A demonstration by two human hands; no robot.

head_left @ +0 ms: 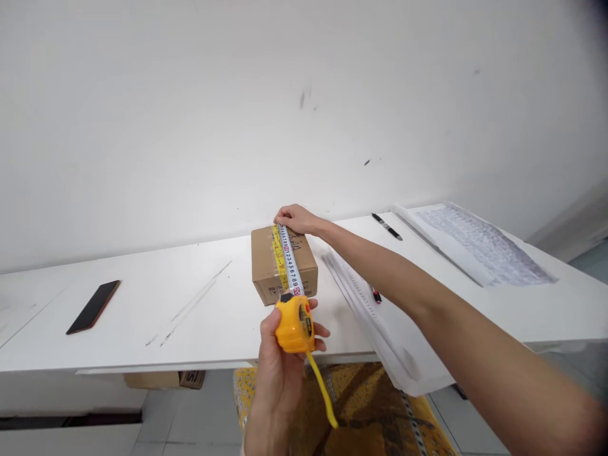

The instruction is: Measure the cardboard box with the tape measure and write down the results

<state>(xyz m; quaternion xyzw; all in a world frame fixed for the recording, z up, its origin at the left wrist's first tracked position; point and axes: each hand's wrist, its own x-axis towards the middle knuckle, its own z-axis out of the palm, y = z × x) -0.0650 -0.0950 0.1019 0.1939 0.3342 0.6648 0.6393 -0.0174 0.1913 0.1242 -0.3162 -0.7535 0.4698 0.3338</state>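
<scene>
A small brown cardboard box [263,256] sits on the white table, with handwriting on its top. My left hand [280,354] grips the yellow tape measure [291,326] just in front of the box's near edge; a yellow wrist strap dangles from the case. The pulled-out blade [289,253] runs across the box top from near to far. At the far edge of the box, the fingers of my right hand [297,219] are closed on the blade's end, pressing it there. The blade's very tip is hidden by those fingers.
A dark phone [94,307] lies to the left on the table [199,316]. To the right are white papers [361,297], a black pen [386,227] and a written sheet [479,244]. Another cardboard box [156,379] is below the table. A wall stands behind.
</scene>
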